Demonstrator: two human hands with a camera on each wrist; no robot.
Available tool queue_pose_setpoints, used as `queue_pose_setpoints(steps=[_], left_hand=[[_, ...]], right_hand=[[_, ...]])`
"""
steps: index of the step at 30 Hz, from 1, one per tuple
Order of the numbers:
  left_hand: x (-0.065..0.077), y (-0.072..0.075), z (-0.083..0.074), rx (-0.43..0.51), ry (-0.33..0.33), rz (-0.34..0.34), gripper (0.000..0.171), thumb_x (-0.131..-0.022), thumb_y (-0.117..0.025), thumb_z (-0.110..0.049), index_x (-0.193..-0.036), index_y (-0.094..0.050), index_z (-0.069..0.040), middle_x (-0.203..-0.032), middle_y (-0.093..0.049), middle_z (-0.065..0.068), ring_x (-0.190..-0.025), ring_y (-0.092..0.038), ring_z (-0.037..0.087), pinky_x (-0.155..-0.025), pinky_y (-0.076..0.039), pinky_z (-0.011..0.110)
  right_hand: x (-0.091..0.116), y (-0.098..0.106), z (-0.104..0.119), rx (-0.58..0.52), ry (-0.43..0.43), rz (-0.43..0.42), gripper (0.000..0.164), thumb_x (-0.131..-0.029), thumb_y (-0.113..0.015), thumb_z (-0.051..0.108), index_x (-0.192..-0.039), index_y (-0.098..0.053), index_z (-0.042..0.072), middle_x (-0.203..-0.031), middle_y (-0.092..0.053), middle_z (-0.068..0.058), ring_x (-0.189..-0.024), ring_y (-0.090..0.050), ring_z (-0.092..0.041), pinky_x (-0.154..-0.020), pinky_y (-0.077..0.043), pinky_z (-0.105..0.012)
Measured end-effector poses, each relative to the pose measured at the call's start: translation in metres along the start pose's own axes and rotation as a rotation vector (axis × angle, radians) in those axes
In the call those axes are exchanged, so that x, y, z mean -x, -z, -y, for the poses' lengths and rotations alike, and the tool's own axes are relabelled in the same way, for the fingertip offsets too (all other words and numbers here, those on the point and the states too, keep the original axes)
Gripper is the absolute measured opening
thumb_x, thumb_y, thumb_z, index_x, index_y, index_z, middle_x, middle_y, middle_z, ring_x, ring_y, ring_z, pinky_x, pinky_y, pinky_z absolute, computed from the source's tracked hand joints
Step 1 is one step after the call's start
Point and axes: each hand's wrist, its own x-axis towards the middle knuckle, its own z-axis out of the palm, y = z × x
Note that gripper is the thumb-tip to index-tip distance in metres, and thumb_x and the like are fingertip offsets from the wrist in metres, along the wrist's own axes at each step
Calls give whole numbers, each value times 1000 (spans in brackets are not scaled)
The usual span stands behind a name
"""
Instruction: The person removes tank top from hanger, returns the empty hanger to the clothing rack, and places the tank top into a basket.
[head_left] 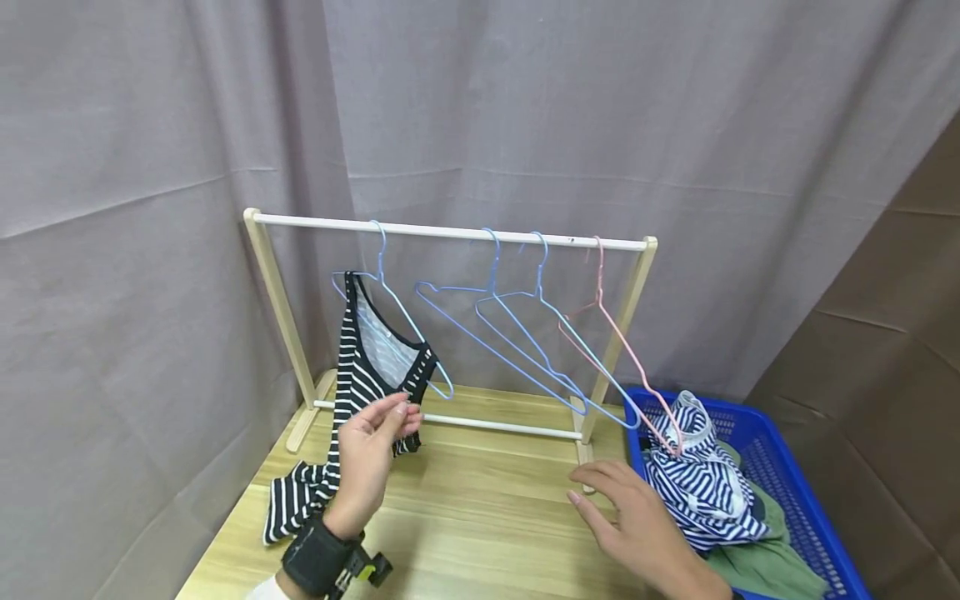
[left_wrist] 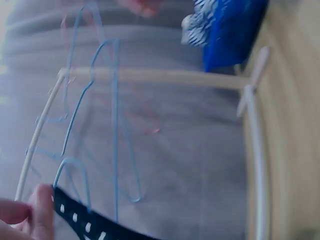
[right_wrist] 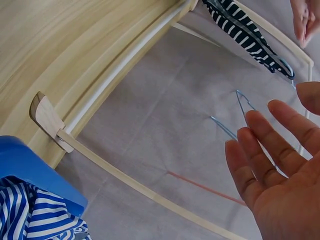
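A black-and-white striped tank top point(head_left: 348, 392) hangs from a light blue hanger point(head_left: 408, 321) at the rail's left. One strap lies near the hanger's left end, the other partway down its right arm; the top's lower part trails on the table. My left hand point(head_left: 363, 462) is in front of the top, thumb and fingers loosely bent with no cloth between them. In the right wrist view, that left hand point(right_wrist: 304, 22) appears apart from the top. My right hand point(right_wrist: 287, 170) is spread and holds nothing, over the table left of the basket.
A wooden rack point(head_left: 450, 232) with a white rail stands on the table point(head_left: 465, 517). Two bare blue hangers point(head_left: 495, 287) and a pink hanger point(head_left: 626, 333) hang at its right. A blue basket point(head_left: 795, 483) holds blue-and-white striped clothing point(head_left: 701, 483) and green cloth point(head_left: 772, 567). Grey curtains stand behind.
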Motion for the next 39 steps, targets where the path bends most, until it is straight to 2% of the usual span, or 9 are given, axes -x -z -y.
queue_pose_setpoints(steps=[5,8,12,15,19,21,23,31,39], left_hand=[[-52,-5,-16,158,-39,-98,30,-102,-56,10,-130,-59,21,-98,-82,10,-91,-82,13,-91,-67,28],[-78,-9,-23,177,-18,-115,36,-103,-52,11,-137,-55,20,-119,-77,26,-100,-80,12,-101,-64,28],[-104,-15,-27,126,77,-45,44,-106,-52,4,-148,-47,15,-147,-57,38,-105,-75,6,-115,-57,30],[-116,-21,-28,84,154,30,46,-108,-57,-5,-149,-46,14,-144,-61,33,-102,-74,4,-114,-58,29],[-124,-28,-30,84,186,90,36,-107,-61,-7,-135,-55,14,-109,-78,16,-88,-78,9,-92,-67,23],[-126,-30,-32,107,183,104,25,-106,-62,-3,-125,-59,12,-92,-80,9,-81,-79,10,-82,-68,21],[-127,-32,-35,123,179,111,16,-104,-62,2,-118,-62,9,-83,-79,3,-76,-78,11,-75,-67,20],[-128,-34,-43,111,160,131,9,-101,-56,11,-106,-61,4,-81,-75,-4,-72,-76,10,-68,-66,19],[-130,-34,-49,66,136,158,10,-100,-59,10,-109,-63,9,-83,-73,1,-71,-75,10,-68,-66,20]], right_hand=[[1,1,0,-24,29,7,27,-81,-88,11,-106,-80,21,-109,-77,10,-102,-71,-12,-99,-52,-16],[3,1,0,-31,47,24,26,-82,-87,11,-105,-80,22,-109,-77,12,-102,-70,-10,-98,-52,-16],[6,1,1,-32,55,42,25,-84,-86,11,-106,-80,23,-109,-76,14,-102,-70,-8,-97,-52,-16],[8,1,1,-37,53,45,26,-85,-86,11,-107,-80,24,-109,-76,14,-102,-70,-8,-97,-52,-15],[10,2,1,-43,59,54,25,-86,-86,12,-107,-80,25,-110,-76,14,-103,-70,-10,-99,-51,-14],[9,2,0,-43,70,59,25,-86,-86,12,-107,-80,25,-110,-76,14,-104,-70,-10,-99,-52,-15],[9,3,0,-40,83,59,26,-86,-86,12,-107,-80,25,-110,-76,15,-104,-71,-10,-99,-52,-16],[11,6,-2,-51,93,59,26,-85,-85,9,-106,-80,24,-109,-75,16,-103,-70,-10,-99,-52,-15],[14,5,-2,-60,95,62,27,-85,-85,9,-106,-80,25,-109,-75,16,-102,-70,-8,-99,-51,-11]])
